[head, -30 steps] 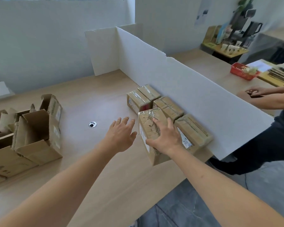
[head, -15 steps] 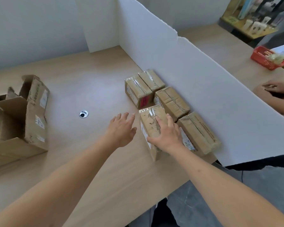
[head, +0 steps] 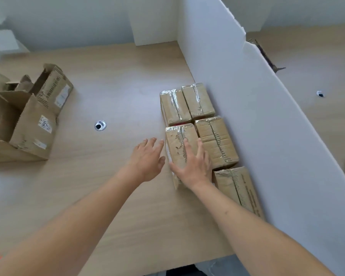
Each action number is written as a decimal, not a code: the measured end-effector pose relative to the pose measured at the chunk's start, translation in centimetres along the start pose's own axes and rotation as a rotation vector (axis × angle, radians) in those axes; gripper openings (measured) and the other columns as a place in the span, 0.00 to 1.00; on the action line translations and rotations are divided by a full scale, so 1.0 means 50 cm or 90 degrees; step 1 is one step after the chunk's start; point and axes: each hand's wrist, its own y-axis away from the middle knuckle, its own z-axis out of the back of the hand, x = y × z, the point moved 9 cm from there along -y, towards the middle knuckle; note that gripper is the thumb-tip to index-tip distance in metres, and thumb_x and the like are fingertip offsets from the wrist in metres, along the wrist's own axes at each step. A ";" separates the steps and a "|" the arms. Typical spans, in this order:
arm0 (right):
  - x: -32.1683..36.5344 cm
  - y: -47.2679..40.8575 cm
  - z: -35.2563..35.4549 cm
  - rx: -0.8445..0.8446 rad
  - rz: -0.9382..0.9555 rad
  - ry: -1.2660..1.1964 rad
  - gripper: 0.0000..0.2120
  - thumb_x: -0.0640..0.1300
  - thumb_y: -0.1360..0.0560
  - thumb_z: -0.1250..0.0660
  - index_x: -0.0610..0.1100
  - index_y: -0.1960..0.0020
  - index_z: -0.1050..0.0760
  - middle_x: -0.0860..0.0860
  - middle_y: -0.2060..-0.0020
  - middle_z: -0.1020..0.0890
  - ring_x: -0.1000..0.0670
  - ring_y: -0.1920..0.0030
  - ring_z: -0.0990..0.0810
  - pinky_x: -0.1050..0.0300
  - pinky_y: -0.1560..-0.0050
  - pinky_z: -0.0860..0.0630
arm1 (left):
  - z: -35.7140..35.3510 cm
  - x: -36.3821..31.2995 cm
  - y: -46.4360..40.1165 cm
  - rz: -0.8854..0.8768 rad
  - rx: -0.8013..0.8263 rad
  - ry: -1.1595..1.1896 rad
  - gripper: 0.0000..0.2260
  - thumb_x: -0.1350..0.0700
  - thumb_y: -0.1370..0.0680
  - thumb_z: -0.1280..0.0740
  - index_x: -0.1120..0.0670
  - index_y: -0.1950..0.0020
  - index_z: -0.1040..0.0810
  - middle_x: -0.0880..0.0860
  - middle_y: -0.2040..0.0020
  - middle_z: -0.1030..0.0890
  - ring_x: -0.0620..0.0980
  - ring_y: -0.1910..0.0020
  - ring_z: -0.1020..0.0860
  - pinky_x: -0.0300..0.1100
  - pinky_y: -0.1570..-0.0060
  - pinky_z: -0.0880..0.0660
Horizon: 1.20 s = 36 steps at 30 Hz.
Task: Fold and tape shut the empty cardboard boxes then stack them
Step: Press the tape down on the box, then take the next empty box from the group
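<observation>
Right hand (head: 193, 166) is laid flat and open on a taped box (head: 179, 144). Left hand (head: 147, 158) is held open beside it, with nothing held, above the desk (head: 108, 186).

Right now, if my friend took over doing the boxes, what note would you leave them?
Left hand: open, empty, hovering beside the nearest-left taped box.
Right hand: flat on top of that box, not gripping.
Done: five taped boxes sit in rows against the white divider; the others are.
Left: open untaped boxes wait at the table's left side. Fold, tape, then stack. No tape in view.
</observation>
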 end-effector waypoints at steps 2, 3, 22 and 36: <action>0.000 -0.018 -0.007 -0.007 0.030 0.012 0.45 0.75 0.30 0.39 0.59 0.19 0.48 0.43 0.18 0.51 0.37 0.24 0.41 0.40 0.27 0.38 | 0.005 -0.009 -0.017 0.013 -0.012 0.010 0.28 0.45 0.16 0.41 0.53 0.18 0.42 0.58 0.20 0.39 0.61 0.21 0.40 0.54 0.24 0.39; 0.000 -0.024 -0.013 -0.008 0.042 0.019 0.45 0.76 0.29 0.40 0.59 0.18 0.47 0.43 0.18 0.52 0.36 0.24 0.42 0.40 0.26 0.39 | 0.006 -0.012 -0.023 0.020 -0.016 0.016 0.28 0.46 0.16 0.41 0.54 0.19 0.42 0.58 0.20 0.38 0.61 0.21 0.40 0.55 0.25 0.39; 0.168 -0.025 0.071 0.053 0.299 0.014 0.25 0.58 0.17 0.42 0.52 0.22 0.34 0.43 0.21 0.37 0.42 0.20 0.43 0.43 0.23 0.45 | 0.096 0.041 0.067 0.094 -0.097 0.046 0.27 0.46 0.16 0.41 0.53 0.19 0.40 0.57 0.20 0.38 0.60 0.21 0.39 0.55 0.26 0.36; 0.503 0.104 0.086 0.088 0.414 0.012 0.24 0.58 0.16 0.44 0.54 0.22 0.34 0.46 0.20 0.39 0.44 0.19 0.46 0.46 0.23 0.46 | 0.202 0.309 0.298 0.155 -0.208 -0.001 0.26 0.45 0.17 0.41 0.54 0.20 0.37 0.55 0.26 0.30 0.56 0.29 0.31 0.50 0.31 0.34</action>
